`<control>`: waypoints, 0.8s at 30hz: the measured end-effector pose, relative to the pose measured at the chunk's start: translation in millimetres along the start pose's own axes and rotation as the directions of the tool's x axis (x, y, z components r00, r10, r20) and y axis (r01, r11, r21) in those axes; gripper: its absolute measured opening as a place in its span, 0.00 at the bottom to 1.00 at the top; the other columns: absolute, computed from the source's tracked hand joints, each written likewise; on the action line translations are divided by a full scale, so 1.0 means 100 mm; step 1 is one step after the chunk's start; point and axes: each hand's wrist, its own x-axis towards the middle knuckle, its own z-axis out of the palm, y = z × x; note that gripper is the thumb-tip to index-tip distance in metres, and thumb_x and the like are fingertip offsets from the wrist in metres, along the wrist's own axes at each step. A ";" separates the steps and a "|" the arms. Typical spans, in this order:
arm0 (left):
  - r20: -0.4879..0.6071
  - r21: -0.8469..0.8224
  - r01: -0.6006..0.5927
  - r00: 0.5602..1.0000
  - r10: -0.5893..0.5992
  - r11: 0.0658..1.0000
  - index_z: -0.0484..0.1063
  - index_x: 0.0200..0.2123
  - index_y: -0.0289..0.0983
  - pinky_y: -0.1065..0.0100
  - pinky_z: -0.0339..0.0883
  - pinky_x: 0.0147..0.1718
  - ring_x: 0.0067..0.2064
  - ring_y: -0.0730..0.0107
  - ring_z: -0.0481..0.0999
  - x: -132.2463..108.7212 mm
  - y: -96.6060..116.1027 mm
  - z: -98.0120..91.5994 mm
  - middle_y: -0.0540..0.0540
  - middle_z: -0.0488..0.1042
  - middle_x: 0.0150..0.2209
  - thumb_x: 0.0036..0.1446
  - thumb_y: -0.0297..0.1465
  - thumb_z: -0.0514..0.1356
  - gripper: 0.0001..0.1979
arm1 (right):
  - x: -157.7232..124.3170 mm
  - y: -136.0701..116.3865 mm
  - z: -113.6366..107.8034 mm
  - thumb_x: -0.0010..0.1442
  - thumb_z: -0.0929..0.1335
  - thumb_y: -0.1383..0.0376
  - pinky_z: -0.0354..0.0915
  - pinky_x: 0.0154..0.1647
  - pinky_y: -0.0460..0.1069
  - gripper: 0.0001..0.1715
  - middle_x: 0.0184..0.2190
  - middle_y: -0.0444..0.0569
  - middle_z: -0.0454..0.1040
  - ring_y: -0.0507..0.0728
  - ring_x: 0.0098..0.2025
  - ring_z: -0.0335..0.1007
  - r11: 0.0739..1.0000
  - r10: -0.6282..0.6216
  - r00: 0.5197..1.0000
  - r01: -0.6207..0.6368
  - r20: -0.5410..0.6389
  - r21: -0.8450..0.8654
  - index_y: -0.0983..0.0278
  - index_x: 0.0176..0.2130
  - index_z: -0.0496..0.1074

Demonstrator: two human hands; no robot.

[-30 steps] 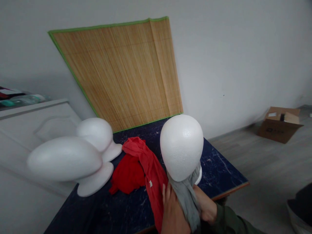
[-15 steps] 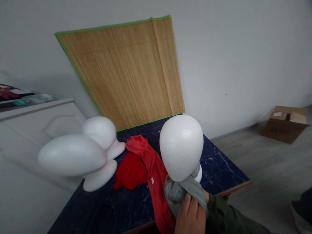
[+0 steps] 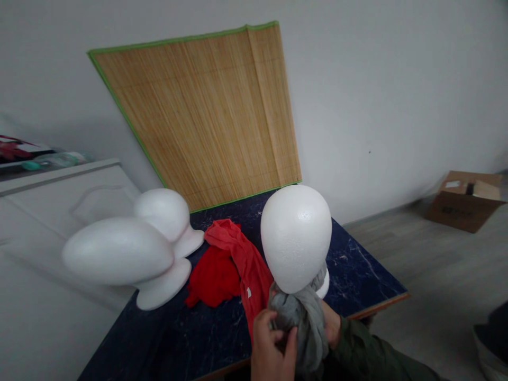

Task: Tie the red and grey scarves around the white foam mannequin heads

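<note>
A white foam mannequin head (image 3: 296, 238) stands upright on the dark blue marbled table (image 3: 357, 264). Around its neck a grey scarf (image 3: 311, 323) is wrapped and bunched at the front. My right hand (image 3: 331, 324), below a dark green sleeve, grips the scarf from the right side; most of its fingers are hidden behind the cloth. At the scarf's lower left, my left hand (image 3: 273, 346) has half-bent fingers with the thumb apart, close against the fabric. Just left of the head, a coral-red cloth (image 3: 252, 275) hangs toward the front edge.
Two more white foam heads, a nearer one (image 3: 119, 251) and a farther one (image 3: 162, 211), are at the table's left. A bright red cloth (image 3: 214, 278) lies beside them. Behind is a bamboo mat (image 3: 206, 121). A cardboard box (image 3: 462, 203) sits on the floor at right.
My left hand has moved left off the front of the scarf and its fingers have parted. The scarf's front now hangs lower in a twisted bunch. The foam heads have stayed put.
</note>
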 end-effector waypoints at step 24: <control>0.297 0.061 0.022 0.954 -0.040 0.998 0.64 0.41 0.38 0.65 0.58 0.41 0.43 0.62 0.70 0.33 0.01 -0.16 0.42 0.70 0.42 0.55 0.31 0.47 0.12 | -0.55 0.03 -0.06 0.54 0.63 0.53 0.61 0.44 0.53 0.22 0.38 0.51 0.72 0.59 0.41 0.66 0.834 -0.372 0.865 0.152 -0.338 -0.530 0.65 0.42 0.68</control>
